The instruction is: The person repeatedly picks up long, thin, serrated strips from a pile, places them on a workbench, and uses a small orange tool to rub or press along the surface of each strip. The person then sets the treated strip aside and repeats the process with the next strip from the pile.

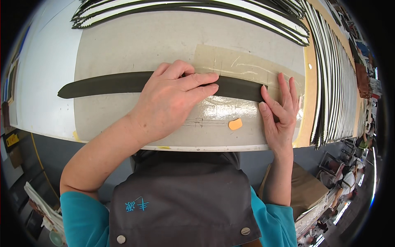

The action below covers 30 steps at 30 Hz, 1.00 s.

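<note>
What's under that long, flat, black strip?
Around the long, flat, black strip, you see a flat grey mat, white tabletop at the strip's left tip, and a shiny, clear, yellowish sheet along both edges of its right part. Anything directly beneath is covered and can't be seen.

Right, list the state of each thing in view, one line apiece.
Dark strip: lying lengthwise, gently curved.
Left hand: over the strip's middle, fingertips together.
Right hand: at the strip's right end, fingers spread.
Orange piece: loose, apart from the strip.
Clear sheet: flat, partly under the strip.
</note>
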Available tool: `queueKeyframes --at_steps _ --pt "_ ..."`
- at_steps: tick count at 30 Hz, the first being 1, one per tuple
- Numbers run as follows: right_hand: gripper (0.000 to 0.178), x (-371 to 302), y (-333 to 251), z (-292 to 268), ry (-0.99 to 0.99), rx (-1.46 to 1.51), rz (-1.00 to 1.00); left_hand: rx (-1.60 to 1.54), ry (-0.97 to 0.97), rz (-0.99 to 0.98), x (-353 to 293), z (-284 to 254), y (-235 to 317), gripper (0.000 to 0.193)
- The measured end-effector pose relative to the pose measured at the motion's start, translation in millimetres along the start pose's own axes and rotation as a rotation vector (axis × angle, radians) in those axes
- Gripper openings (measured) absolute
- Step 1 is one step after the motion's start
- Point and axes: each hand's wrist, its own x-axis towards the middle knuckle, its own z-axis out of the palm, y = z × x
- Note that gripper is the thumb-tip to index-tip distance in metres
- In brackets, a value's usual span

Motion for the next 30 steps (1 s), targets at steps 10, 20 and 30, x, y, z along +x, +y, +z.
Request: queueKeyframes --at_steps 10,20,30 --pt "0.038 -15.0 -14.4 -22.5 0.007 0.410 0.015 0.037 -0.004 0.028 0.1 -1.6 -0.4 0.037" --pt "0.020 2.8 -66.1 -21.5 -0.275 0.336 0.099 -0.048 -0.061 0.102 2.9 -3.9 -14.4 0.042" --pt "0.008 75.1 -81.4 13.4 -0.143 0.591 0.468 -0.106 -0.043 0.108 -0.7 0.4 -17.3 0.041"
